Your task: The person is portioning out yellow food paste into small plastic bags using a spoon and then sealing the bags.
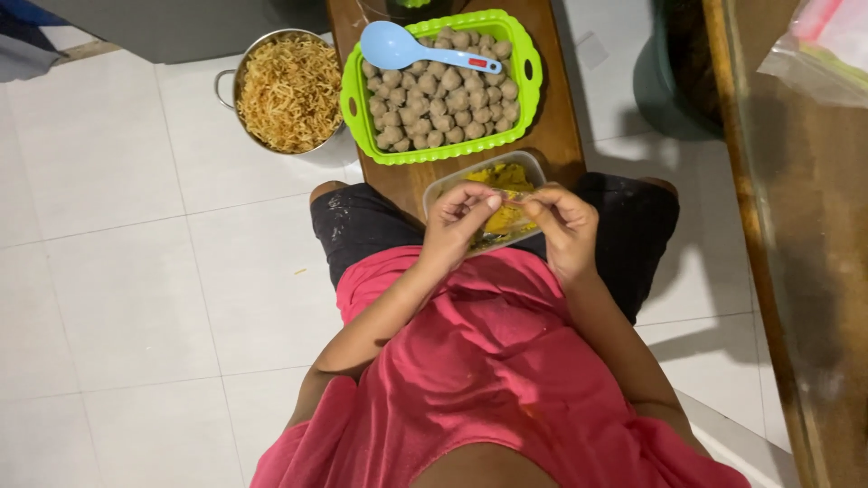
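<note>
The person sits astride a long brown wooden bench (561, 117), both hands raised over a clear rectangular plastic container (532, 164) that rests on the bench just in front of the lap. The container holds yellow food pieces (503, 177).

The left hand (457, 221) and the right hand (562, 221) meet above the near edge of the container. The fingers of both hands are curled in, thumb and fingertips pinched together on 1 small yellow piece (503, 217) stretched between them. How tightly each hand grips it cannot be told, as the piece is partly hidden by the fingers.

Just beyond the container, farther along the bench, sits a bright green rectangular plastic tray with a scalloped rim (347, 90), filled with many small round grey-brown balls (443, 95). A light blue plastic spoon (398, 45) lies across the top of the balls, its bowl toward the left and its handle pointing right.

To the left of the tray, on the white tiled floor (117, 271), stands a round steel pot with a side handle (224, 83), full of golden-brown crispy noodles (287, 90). The pot is just beside the bench.
</note>
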